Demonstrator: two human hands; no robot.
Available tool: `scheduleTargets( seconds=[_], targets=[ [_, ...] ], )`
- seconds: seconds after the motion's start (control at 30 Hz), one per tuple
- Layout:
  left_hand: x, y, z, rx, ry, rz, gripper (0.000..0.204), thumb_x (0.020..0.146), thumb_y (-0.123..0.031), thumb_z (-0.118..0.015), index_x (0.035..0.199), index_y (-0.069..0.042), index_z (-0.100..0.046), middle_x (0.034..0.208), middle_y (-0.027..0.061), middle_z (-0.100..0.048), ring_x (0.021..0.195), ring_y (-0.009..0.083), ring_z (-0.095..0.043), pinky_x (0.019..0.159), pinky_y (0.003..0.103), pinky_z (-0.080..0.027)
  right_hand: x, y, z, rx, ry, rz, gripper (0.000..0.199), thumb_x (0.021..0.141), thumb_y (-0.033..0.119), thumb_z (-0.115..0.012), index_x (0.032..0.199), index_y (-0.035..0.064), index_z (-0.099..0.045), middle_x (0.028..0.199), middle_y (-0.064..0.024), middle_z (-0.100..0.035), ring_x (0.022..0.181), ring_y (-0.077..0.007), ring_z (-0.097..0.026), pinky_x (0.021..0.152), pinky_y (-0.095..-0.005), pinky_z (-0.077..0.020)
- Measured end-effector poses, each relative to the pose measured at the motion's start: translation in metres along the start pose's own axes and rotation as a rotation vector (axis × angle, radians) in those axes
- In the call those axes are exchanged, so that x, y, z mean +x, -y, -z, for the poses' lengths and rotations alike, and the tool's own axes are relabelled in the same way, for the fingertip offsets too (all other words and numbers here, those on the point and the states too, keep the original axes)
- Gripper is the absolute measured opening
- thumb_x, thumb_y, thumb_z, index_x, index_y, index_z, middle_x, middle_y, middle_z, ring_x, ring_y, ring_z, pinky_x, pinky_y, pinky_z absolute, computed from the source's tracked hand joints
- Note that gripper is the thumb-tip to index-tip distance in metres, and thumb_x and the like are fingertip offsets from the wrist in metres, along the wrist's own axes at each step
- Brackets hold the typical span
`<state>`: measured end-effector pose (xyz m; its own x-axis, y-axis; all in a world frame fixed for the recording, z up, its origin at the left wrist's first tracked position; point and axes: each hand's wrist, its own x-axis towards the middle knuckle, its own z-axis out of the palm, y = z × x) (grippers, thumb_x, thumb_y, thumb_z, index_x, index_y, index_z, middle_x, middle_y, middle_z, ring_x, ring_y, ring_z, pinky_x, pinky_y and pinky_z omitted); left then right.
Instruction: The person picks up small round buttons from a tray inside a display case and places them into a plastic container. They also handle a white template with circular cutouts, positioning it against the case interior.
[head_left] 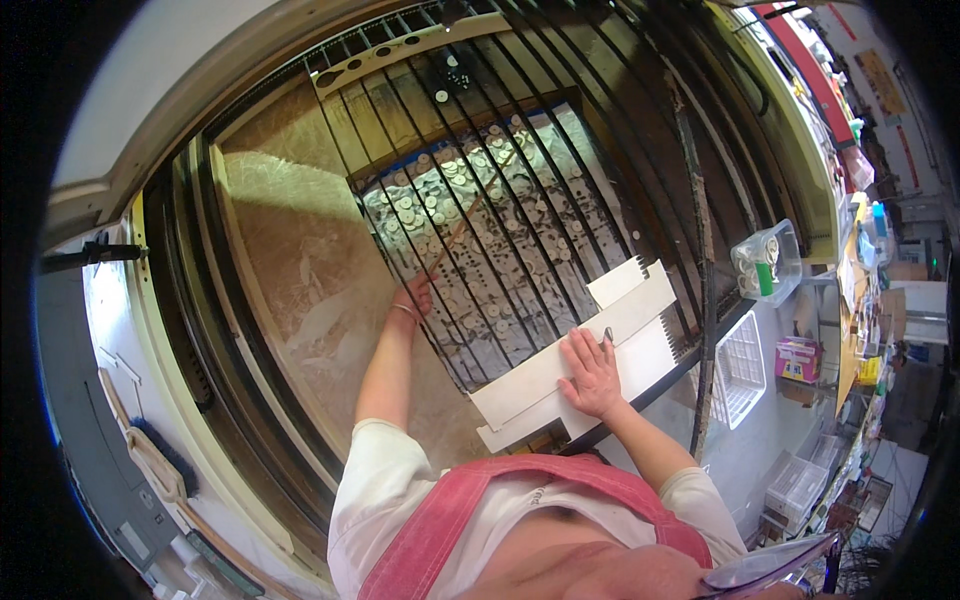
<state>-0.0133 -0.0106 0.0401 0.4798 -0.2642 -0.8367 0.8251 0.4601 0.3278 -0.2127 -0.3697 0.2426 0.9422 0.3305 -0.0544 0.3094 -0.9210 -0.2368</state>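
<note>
In the middle of the frame a thin wooden stick (447, 243), probably a brush, is grasped by the left hand (418, 296), pointing up-right over the tray of round white pieces (480, 215). The right hand (592, 374) is laid flat, released, on the white notched cardboard sheet (590, 350).

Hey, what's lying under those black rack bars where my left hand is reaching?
Under the black rack bars sits a shelf covered in small pale round pieces. The left hand holds a thin stick over them. The white slabs under the right hand hide the shelf's near corner.
</note>
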Motion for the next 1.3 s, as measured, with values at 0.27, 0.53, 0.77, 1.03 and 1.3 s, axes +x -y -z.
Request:
scheduleTargets(
  seconds=[0.27,0.53,0.77,1.03,1.3],
  targets=[
    [-0.005,-0.018,-0.023,0.276,-0.188,-0.169,0.031,0.101,-0.031,-0.052,0.104,-0.006,-0.07,0.057,-0.007,-0.033,0.042,0.0078,-0.025,0.039,0.027,-0.019,0.0,0.0,0.001,0.009,0.004,0.006,0.068,0.089,0.043,-0.058,0.147,0.0112,-0.045,0.158,-0.0123,-0.036,0.147,-0.0291,-0.032,0.117,-0.0577,-0.0194],
    [-0.037,-0.044,-0.028,0.623,-0.427,-0.328,0.027,0.097,-0.024,-0.056,0.091,-0.006,-0.076,0.057,-0.0036,-0.045,0.041,0.01,-0.03,0.041,0.03,-0.022,-0.001,0.0,0.001,0.003,-0.027,0.01,0.068,0.089,0.043,-0.058,0.147,0.0105,-0.045,0.156,-0.013,-0.038,0.146,-0.0296,-0.034,0.117,-0.058,-0.0202],
    [-0.065,-0.039,0.013,0.584,-0.254,-0.349,0.029,0.099,-0.031,-0.056,0.091,-0.008,-0.072,0.054,-0.0079,-0.038,0.04,0.0069,-0.028,0.039,0.028,-0.019,-0.002,-0.001,-0.001,0.002,-0.022,0.009,0.069,0.088,0.043,-0.058,0.147,0.0104,-0.045,0.156,-0.0129,-0.037,0.145,-0.0297,-0.033,0.117,-0.058,-0.0198],
    [-0.075,-0.031,0.018,0.411,-0.217,-0.276,0.029,0.102,-0.03,-0.053,0.09,-0.008,-0.069,0.053,-0.0084,-0.037,0.04,0.005,-0.026,0.038,0.025,-0.018,0.0,-0.001,0.003,0.026,-0.023,0.012,0.07,0.087,0.042,-0.06,0.148,0.0115,-0.045,0.157,-0.0121,-0.037,0.146,-0.0298,-0.033,0.117,-0.0574,-0.0194],
    [-0.062,-0.047,-0.012,0.505,-0.322,-0.371,0.03,0.1,-0.026,-0.059,0.097,0.0,-0.073,0.057,-0.0013,-0.051,0.043,0.0132,-0.037,0.048,0.033,-0.039,-0.002,-0.002,0.0,0.03,-0.019,-0.001,0.07,0.086,0.04,-0.062,0.147,0.0118,-0.045,0.158,-0.0117,-0.036,0.146,-0.0287,-0.032,0.117,-0.0575,-0.0198]
  ],
)
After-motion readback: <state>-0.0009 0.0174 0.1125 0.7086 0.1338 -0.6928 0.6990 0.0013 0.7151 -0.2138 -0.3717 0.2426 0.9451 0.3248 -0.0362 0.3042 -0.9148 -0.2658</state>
